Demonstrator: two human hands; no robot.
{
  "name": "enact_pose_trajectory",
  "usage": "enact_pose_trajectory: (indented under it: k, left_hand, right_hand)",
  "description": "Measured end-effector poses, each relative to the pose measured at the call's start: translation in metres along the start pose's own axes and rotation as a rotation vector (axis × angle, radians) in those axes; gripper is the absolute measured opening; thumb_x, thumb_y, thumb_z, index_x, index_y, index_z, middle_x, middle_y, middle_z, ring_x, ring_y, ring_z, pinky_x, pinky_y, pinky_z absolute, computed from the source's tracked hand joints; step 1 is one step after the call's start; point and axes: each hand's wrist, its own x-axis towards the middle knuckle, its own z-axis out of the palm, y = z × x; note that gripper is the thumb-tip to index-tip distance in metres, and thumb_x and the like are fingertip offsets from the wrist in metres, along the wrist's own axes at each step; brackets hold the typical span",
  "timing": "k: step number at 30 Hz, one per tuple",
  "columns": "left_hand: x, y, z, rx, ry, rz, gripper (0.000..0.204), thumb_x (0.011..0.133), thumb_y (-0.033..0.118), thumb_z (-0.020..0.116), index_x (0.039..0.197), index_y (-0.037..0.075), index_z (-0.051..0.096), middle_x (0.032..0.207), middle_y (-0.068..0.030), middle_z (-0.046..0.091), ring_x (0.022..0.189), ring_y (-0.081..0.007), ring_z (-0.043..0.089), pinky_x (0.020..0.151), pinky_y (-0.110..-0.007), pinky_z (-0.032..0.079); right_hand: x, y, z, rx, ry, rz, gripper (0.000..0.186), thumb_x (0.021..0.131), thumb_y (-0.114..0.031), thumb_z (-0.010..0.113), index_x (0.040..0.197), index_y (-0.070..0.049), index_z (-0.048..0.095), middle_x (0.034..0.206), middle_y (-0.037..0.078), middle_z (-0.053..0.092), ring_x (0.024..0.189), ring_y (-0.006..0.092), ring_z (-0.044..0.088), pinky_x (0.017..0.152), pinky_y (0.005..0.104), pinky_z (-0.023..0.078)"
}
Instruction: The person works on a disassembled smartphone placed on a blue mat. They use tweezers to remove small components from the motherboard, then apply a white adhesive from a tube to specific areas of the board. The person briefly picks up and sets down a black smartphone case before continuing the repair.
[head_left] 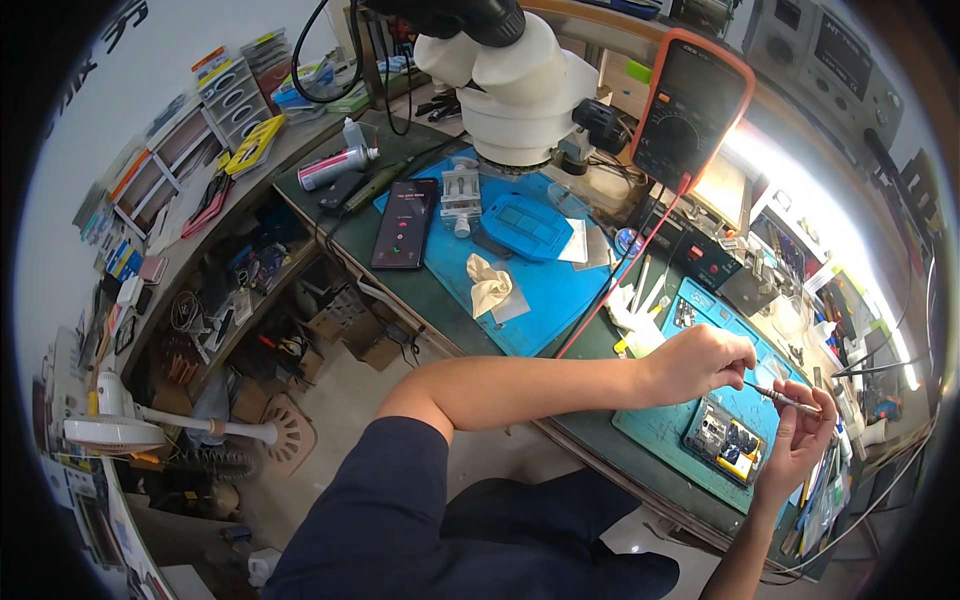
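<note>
A right hand [795,440] holds a slim pen-shaped tool [790,402] between thumb and fingers above a repair counter [590,430], while a left hand [690,362], its fingertips bunched narrow, meets the tool's thin end; whether those fingers grip anything small cannot be told. The tool looks light, stiff and perhaps slippery along its smooth barrel, best taken by that thicker part, with the slender tip spared any sideways load. Below the hands, an uncovered handheld device [725,440] lies on a teal mat [650,430], close to the mat's front edge. Likely light and rigid in its frame but fragile across its bare innards, it would be safest held by its outer side edges. Beyond, a red-rimmed multimeter [693,110] stands toward the counter's back edge, near a white microscope [520,100].
</note>
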Motion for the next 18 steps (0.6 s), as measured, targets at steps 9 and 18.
enact_pose_trajectory:
  k: [9,18]
  left_hand:
    - [-0.003,-0.002,0.002,-0.086,-0.027,-0.102,0.028,0.083,0.008,0.081,0.105,-0.003,0.067,0.09,-0.0149,0.075,0.084,-0.0267,0.075,0.078,-0.035,0.059]
    - [-0.022,0.028,-0.018,0.246,0.175,0.123,0.059,0.086,0.03,0.082,0.132,0.0,0.06,0.122,-0.017,0.068,0.121,-0.0391,0.06,0.107,-0.05,0.046]
  right_hand:
    - [-0.001,-0.006,0.004,-0.164,0.006,0.011,0.053,0.106,-0.008,0.058,0.154,0.0,0.038,0.116,0.015,0.068,0.098,0.0171,0.069,0.091,0.0306,0.055]
    - [-0.001,-0.001,0.007,-0.152,0.037,0.066,0.051,0.107,-0.008,0.057,0.154,-0.001,0.039,0.115,0.014,0.068,0.1,0.0173,0.07,0.092,0.0319,0.057]
